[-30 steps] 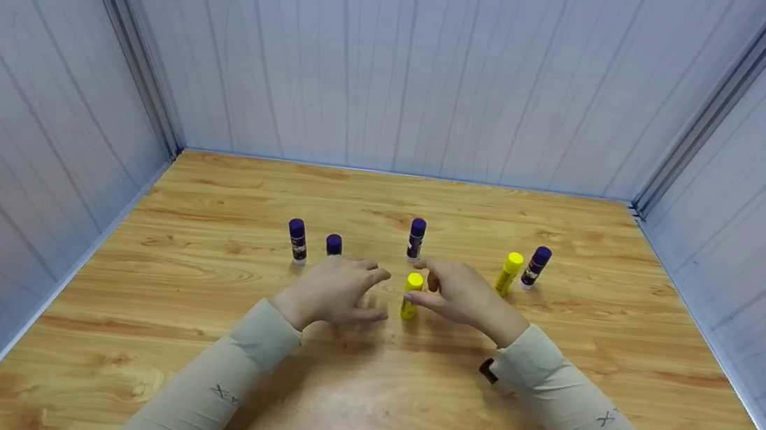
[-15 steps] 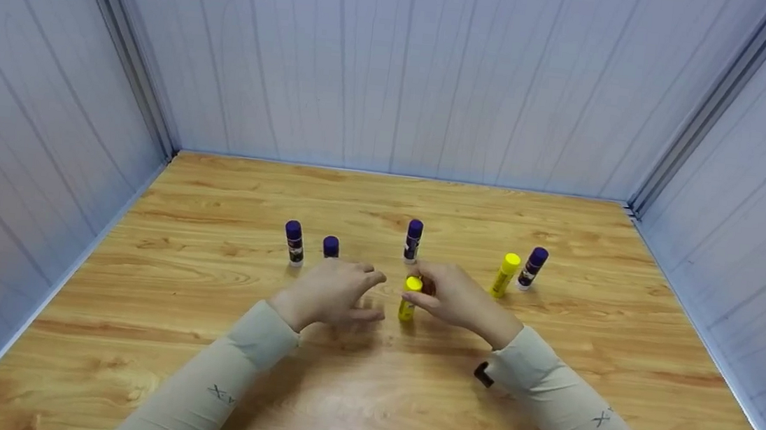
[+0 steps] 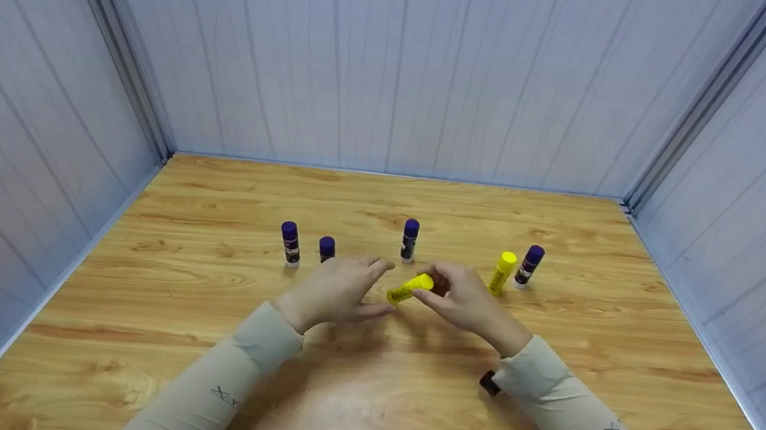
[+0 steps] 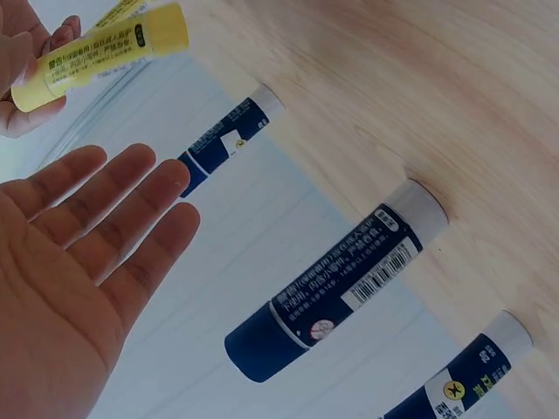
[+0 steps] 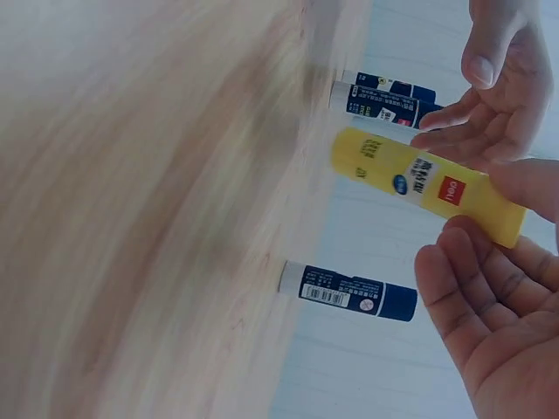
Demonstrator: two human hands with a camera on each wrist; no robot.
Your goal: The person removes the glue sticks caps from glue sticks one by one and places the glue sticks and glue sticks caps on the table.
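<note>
A yellow glue stick is tilted, its cap end pinched between the thumb and fingers of my right hand; the right wrist view shows the same yellow stick lifted off the wood. My left hand is held to its left, thumb and fingers spread, holding nothing. In the left wrist view the left hand has straight fingers near a dark blue glue stick. Behind the hands stands another blue stick. The lower part of a blue stick is hidden behind my left hand.
A blue glue stick stands upright at the left. At the right a yellow stick and a blue stick stand side by side. Pale panel walls enclose the wooden table at the back and sides.
The middle yellow stick, upright before, is now gripped by my right hand, raised and tipped with its base toward my left hand. My left hand has barely moved.
</note>
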